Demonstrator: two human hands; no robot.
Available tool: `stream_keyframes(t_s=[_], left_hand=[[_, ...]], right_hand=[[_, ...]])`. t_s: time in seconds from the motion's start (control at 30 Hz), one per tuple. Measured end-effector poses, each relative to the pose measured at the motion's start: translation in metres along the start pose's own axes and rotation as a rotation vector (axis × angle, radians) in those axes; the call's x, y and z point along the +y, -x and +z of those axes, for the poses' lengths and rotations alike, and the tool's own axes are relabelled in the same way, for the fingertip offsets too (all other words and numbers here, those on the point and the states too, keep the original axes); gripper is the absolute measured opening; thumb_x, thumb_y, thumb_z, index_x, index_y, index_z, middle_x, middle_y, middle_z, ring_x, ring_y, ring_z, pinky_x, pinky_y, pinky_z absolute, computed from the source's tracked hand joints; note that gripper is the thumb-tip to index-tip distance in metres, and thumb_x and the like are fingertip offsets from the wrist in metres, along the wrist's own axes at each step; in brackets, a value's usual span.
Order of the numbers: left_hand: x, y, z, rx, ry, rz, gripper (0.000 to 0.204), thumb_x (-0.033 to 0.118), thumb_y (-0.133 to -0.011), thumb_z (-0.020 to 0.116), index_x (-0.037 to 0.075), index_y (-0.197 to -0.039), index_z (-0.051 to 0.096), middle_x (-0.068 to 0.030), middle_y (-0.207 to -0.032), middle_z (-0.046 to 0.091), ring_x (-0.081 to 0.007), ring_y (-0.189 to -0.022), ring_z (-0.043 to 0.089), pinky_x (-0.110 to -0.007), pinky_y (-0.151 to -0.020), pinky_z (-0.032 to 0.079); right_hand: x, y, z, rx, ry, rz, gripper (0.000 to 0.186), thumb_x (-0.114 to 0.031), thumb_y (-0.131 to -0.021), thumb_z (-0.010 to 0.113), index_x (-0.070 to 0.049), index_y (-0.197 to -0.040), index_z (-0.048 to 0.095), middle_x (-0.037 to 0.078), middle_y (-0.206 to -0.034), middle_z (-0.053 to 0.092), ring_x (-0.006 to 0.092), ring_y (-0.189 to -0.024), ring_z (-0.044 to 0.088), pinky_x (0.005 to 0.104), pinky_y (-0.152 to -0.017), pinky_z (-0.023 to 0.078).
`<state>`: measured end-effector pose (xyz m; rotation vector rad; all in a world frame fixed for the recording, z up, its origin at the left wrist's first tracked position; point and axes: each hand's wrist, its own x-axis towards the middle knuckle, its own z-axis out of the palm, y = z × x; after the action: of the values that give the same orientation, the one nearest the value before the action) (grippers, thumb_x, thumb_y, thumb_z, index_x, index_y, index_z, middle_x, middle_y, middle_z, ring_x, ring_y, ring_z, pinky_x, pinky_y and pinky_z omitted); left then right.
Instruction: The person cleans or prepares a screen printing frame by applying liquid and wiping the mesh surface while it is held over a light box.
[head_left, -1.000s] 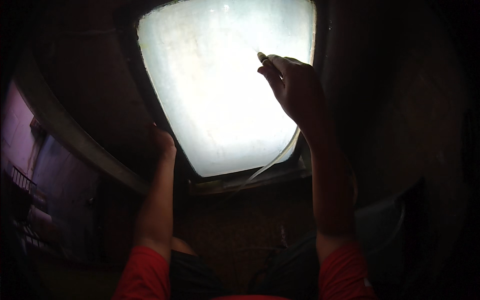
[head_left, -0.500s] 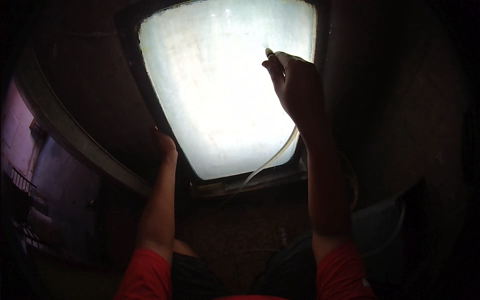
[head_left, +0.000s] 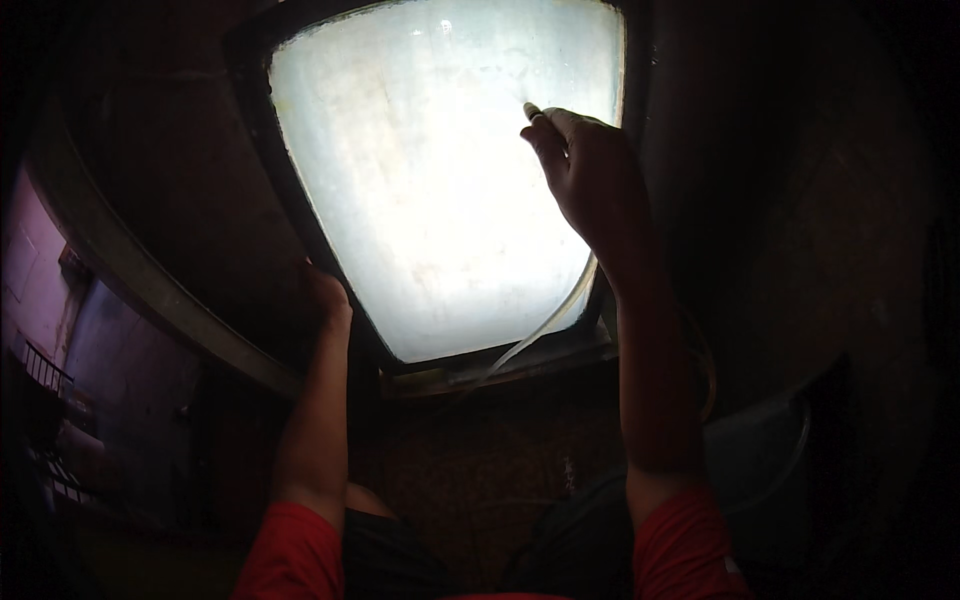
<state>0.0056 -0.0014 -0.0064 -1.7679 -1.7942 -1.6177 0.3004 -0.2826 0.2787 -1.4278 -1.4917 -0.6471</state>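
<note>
A large dark-framed panel [head_left: 430, 200] stands tilted before me, its pale translucent sheet glowing brightly from light behind. My right hand [head_left: 595, 165] is closed round a slim spray nozzle [head_left: 531, 109], its tip pointed at the upper right of the sheet. A faint mist seems to show at the tip. From beneath that wrist a pale, thin hose [head_left: 560, 316] curves down across the panel's lower right corner. At the dark frame [head_left: 318, 245], on its lower left side, my left hand [head_left: 328, 292] grips the edge; most of its fingers are hidden in shadow.
A curved grey rim [head_left: 150, 285] runs along the left, with a pinkish wall [head_left: 40, 255] and dark railings [head_left: 45, 370] beyond. A dark bucket-like container [head_left: 765, 450] stands at the lower right. Brownish flooring [head_left: 460, 470] shows between my knees.
The nozzle in my right hand has dropped very slightly on the sheet. The whole panel appears a touch farther left in view. My left hand keeps its place on the frame.
</note>
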Motion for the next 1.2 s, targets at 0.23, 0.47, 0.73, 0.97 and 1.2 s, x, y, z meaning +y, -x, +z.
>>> stream_keyframes(t_s=[0.23, 0.47, 0.73, 0.97, 1.2], left_hand=[[0.039, 0.009, -0.016, -0.050, 0.025, -0.123, 0.036, 0.011, -0.093, 0.025, -0.008, -0.117, 0.045, -0.0258, -0.121, 0.046, -0.0322, -0.114, 0.045, -0.036, -0.099, 0.034], [0.044, 0.009, -0.017, -0.005, 0.299, -0.215, 0.037, 0.011, -0.093, 0.024, -0.009, -0.117, 0.044, -0.0263, -0.122, 0.045, -0.0331, -0.115, 0.044, -0.037, -0.100, 0.033], [0.045, 0.010, -0.020, -0.008, 0.207, -0.146, 0.038, 0.012, -0.093, 0.023, -0.009, -0.115, 0.045, -0.0267, -0.119, 0.047, -0.0347, -0.112, 0.046, -0.037, -0.099, 0.034], [0.043, 0.012, -0.014, 0.041, 0.272, -0.154, 0.036, 0.011, -0.093, 0.024, -0.009, -0.113, 0.046, -0.0262, -0.117, 0.048, -0.0346, -0.111, 0.047, -0.037, -0.098, 0.035], [0.044, 0.013, -0.014, 0.048, 0.189, -0.109, 0.035, 0.012, -0.093, 0.026, -0.007, -0.114, 0.047, -0.0248, -0.115, 0.051, -0.0321, -0.108, 0.049, -0.036, -0.096, 0.037]], right_hand=[[0.007, 0.003, -0.011, -0.084, 0.061, 0.111, 0.022, -0.023, -0.086, 0.056, -0.002, -0.081, 0.061, 0.012, -0.070, 0.063, 0.0232, -0.063, 0.062, 0.0325, -0.056, 0.049], [0.007, 0.003, -0.013, -0.089, 0.061, 0.142, 0.021, -0.023, -0.086, 0.056, -0.003, -0.081, 0.061, 0.012, -0.069, 0.063, 0.0238, -0.066, 0.062, 0.0336, -0.058, 0.049], [0.018, 0.003, -0.019, 0.016, 0.158, 0.101, 0.024, -0.023, -0.088, 0.054, 0.000, -0.084, 0.061, 0.010, -0.055, 0.055, 0.0149, -0.043, 0.050, 0.0275, -0.043, 0.038], [0.018, 0.007, -0.033, -0.173, 0.172, 0.199, 0.023, -0.022, -0.086, 0.055, -0.001, -0.078, 0.062, 0.011, -0.064, 0.061, 0.0207, -0.055, 0.060, 0.0308, -0.051, 0.046], [0.009, 0.009, -0.034, -0.217, 0.081, 0.165, 0.024, -0.023, -0.085, 0.056, 0.000, -0.080, 0.062, 0.013, -0.067, 0.062, 0.0259, -0.060, 0.062, 0.0345, -0.055, 0.048]])
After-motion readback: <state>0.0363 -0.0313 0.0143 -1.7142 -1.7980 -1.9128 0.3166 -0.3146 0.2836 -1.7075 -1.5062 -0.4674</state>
